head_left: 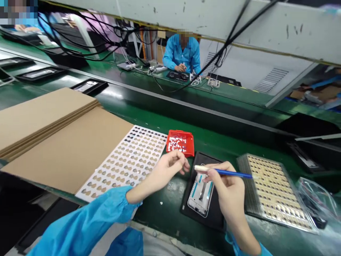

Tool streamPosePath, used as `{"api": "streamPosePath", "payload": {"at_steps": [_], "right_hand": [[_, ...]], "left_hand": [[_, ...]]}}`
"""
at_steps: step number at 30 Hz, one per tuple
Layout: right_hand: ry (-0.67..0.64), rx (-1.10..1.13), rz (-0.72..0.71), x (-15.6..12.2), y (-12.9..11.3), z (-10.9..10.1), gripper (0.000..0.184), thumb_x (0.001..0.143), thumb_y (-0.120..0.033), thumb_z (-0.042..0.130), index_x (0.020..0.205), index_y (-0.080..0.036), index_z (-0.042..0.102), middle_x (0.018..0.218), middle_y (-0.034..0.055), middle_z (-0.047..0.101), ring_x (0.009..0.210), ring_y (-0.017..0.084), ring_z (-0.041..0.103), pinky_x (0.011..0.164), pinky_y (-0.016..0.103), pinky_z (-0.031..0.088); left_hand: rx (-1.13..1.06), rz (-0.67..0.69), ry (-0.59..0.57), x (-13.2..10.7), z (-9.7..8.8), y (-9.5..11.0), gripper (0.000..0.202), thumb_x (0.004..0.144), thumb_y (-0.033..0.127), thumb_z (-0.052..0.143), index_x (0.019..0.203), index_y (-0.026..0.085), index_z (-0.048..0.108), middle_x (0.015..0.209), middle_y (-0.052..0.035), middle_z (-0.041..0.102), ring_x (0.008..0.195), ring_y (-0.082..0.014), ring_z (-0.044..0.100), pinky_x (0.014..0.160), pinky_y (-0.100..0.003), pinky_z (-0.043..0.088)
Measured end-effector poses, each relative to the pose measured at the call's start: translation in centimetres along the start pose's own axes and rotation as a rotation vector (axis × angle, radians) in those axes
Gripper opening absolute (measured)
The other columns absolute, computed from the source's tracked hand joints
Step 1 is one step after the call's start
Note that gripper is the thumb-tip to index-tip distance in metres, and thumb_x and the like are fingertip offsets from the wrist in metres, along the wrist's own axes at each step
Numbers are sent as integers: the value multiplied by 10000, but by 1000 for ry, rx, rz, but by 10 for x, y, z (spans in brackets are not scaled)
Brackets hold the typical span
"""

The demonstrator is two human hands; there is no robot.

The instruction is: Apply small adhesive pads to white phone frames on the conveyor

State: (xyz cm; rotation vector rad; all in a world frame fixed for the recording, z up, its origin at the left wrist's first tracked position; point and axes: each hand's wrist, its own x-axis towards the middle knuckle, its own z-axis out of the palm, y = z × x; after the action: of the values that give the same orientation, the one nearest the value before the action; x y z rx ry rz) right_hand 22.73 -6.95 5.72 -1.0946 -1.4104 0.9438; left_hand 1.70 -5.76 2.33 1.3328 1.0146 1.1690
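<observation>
**A:** I'm at a long green bench (165,209), with cables hanging over it. A person in blue (182,53) sits across the line, upper middle of the frame.

**B:** What's in your right hand?

**A:** My right hand (226,188) is clamped on a blue pen (229,173), thumb and fingers wrapped round it. Its pale tip points left, just above a phone frame (201,193).

**B:** And where does the frame lie?

**A:** It lies flat in a black tray (213,218), lower middle of the frame, just under that hand.

**B:** And the left?

**A:** My left hand (170,167) hovers left of the pen tip with its fingertips pinched together. Whether anything small sits between them, I can't tell.

**B:** What's around them?

**A:** A red tray (189,147) of small pieces sits just above my left hand. To its left is a white sheet (128,160) of cut-outs, lying partly on cardboard (66,149). At the right is a ribbed tray (271,192) of rows of parts, with a clear bag (317,197) beyond it.
</observation>
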Motion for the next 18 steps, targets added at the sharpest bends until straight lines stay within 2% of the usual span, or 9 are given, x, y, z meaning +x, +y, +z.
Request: {"api": "streamPosePath", "payload": {"at_steps": [2,4,7,9,11,15,18], "right_hand": [[83,15,76,8,8,-16,417,907,-599,869,818,-226,705,922,74,841,738,237,834,572,296,676],[121,-46,134,14,21,-34,477,860,-662,884,831,-225,693,938,94,842,875,289,857,612,318,695],[60,-176,224,19,44,-56,572,785,-758,885,838,-236,656,833,96,831,858,320,861,660,364,710],[31,-251,247,19,55,-63,597,769,-799,860,849,-249,641,780,88,822,797,320,858,666,376,707],[17,-348,228,18,61,-65,567,811,-793,819,872,-255,651,794,94,830,785,322,858,657,374,699],[-20,-491,168,18,59,-62,465,899,-718,759,886,-264,661,805,92,841,766,320,853,646,387,693],[-80,-489,154,19,52,-62,395,942,-647,738,911,-259,666,858,98,851,813,315,857,663,385,697]], "left_hand": [[325,182,42,17,-16,-8,69,934,234,559,868,233,541,911,-48,740,853,-204,721,786,-331,591],[707,346,52,36,-34,-19,79,932,167,536,890,231,554,910,-52,719,869,-219,698,817,-351,577],[1093,482,-52,60,-52,-38,206,1025,129,453,1071,185,645,995,-108,741,950,-268,714,848,-392,595],[1204,565,-102,68,-58,-47,333,1067,95,393,1278,131,649,1170,-168,757,1091,-292,724,924,-418,608],[1260,645,-104,71,-60,-51,367,1090,90,380,1329,110,657,1208,-182,757,1119,-294,723,942,-415,610],[1331,737,-71,69,-60,-49,298,1128,190,454,1093,147,747,948,-112,757,890,-269,713,819,-381,608],[1336,806,-29,65,-58,-43,287,1130,204,477,1077,140,752,957,-111,758,878,-264,699,821,-385,603]]}}
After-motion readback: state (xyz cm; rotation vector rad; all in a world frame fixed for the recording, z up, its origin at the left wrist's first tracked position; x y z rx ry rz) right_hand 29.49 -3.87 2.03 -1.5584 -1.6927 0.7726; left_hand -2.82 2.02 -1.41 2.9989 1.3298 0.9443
